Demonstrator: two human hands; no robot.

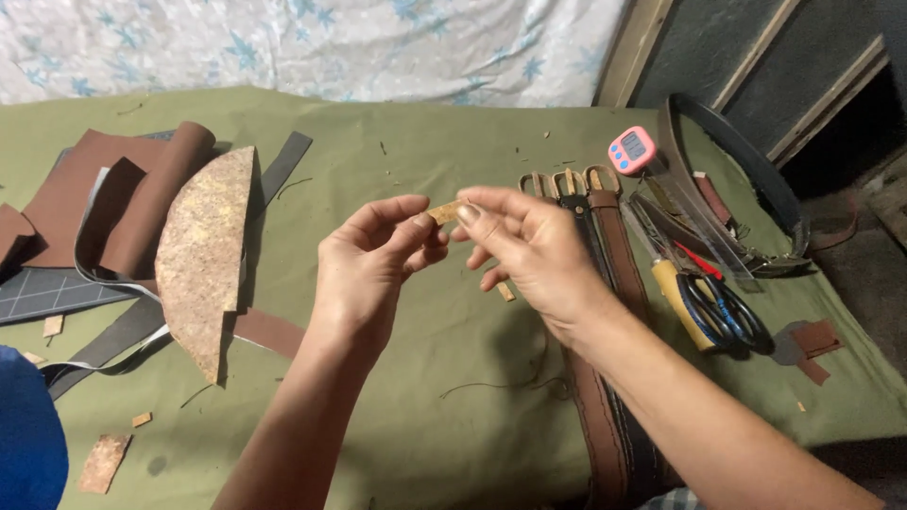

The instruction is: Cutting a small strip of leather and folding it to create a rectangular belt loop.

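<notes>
Leather scrap [445, 212], small and tan, is pinched between the left hand [373, 264] and right hand [525, 247] above the green surface [416, 378]; belts [605, 312] lie beneath the right wrist, scissors [723, 312] and a pink timer [631, 150] farther right

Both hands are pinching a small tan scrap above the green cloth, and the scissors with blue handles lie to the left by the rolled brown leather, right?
Not quite. The head view shows the left hand and right hand pinching the small tan scrap above the green cloth, but the scissors with blue handles lie to the right, beside the belts, not by the rolled brown leather.
</notes>
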